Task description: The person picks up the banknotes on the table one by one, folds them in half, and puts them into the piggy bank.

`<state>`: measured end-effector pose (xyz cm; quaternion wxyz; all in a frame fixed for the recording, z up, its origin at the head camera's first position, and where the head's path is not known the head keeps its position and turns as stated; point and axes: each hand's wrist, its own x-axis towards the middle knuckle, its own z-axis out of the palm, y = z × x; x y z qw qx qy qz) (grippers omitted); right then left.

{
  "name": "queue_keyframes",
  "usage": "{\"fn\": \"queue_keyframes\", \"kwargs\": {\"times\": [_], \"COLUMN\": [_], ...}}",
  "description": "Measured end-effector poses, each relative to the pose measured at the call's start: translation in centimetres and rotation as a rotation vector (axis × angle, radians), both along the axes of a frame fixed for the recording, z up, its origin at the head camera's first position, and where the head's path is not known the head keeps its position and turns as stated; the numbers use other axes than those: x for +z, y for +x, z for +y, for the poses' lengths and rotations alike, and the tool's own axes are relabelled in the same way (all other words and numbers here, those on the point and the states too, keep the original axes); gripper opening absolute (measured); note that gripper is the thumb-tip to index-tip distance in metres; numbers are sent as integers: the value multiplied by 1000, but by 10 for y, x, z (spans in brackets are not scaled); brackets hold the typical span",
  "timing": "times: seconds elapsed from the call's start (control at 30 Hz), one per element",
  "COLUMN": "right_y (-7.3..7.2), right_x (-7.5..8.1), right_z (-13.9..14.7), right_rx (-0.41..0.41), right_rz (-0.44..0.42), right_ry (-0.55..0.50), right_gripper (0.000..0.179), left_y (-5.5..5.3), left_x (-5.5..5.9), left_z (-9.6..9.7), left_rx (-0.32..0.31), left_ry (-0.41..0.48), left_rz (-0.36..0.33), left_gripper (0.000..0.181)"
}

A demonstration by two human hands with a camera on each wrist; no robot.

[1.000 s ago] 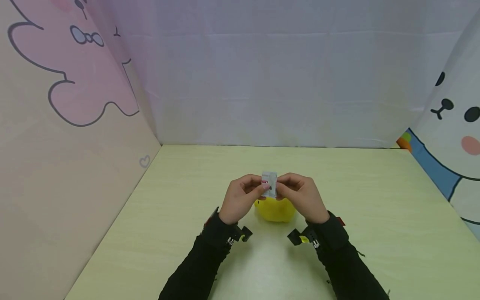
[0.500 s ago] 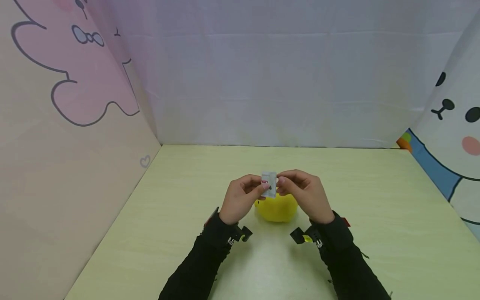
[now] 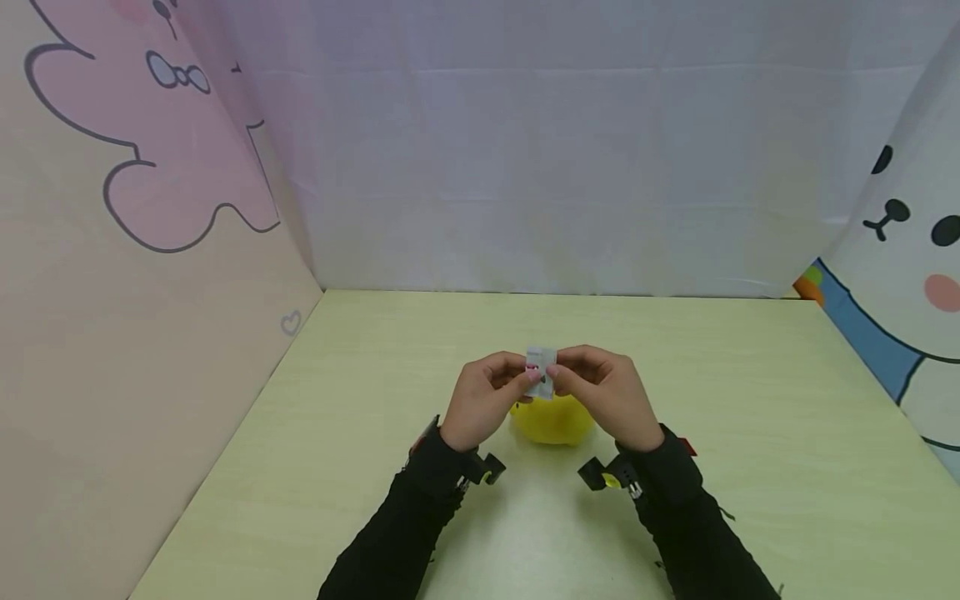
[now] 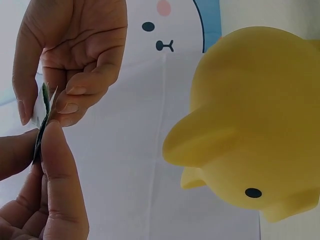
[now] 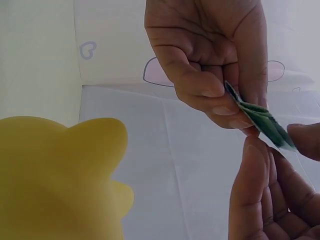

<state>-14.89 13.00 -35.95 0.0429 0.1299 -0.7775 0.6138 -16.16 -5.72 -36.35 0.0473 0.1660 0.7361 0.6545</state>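
Note:
A small folded banknote is held up between both hands over the table; its printed face has red and dark marks in the head view. My left hand pinches its left side, thumb in front. Thumb and fingers of my right hand pinch its right side. Green folded layers of the banknote show in the right wrist view, slightly fanned apart. Just below the hands stands a yellow piggy bank, partly hidden by them. Its ear, eye and snout are visible on the piggy bank in the left wrist view.
The pale yellow table extends around the piggy bank. A white cloth backdrop closes off its far edge. Printed cartoon sheets stand at the sides, a pink figure at left and a white animal face at right.
My right hand shifted slightly up and right off the banknote's edge, then came back, and its thumb now lies on the front face. The left hand stays almost still.

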Motion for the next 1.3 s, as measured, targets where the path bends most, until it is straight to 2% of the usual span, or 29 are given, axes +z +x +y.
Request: {"fn": "queue_keyframes", "kwargs": {"times": [0.7,1.1,1.3], "right_y": [-2,-1,0], "right_x": [-4,-1,0], "right_z": [-3,-2,-1], "right_rx": [-13,-55,-78], "right_rz": [22,35,31], "right_ry": [-20,-14,-17], "right_gripper": [15,14,15], "left_y": [-1,-1,0], "left_x": [-3,-1,0], "left_z": [-1,-1,-2], "left_rx": [-2,-11,-2], "left_ry": [-35,-6,-23], "left_rz": [31,48,46], "left_gripper": [16,18,16]}}
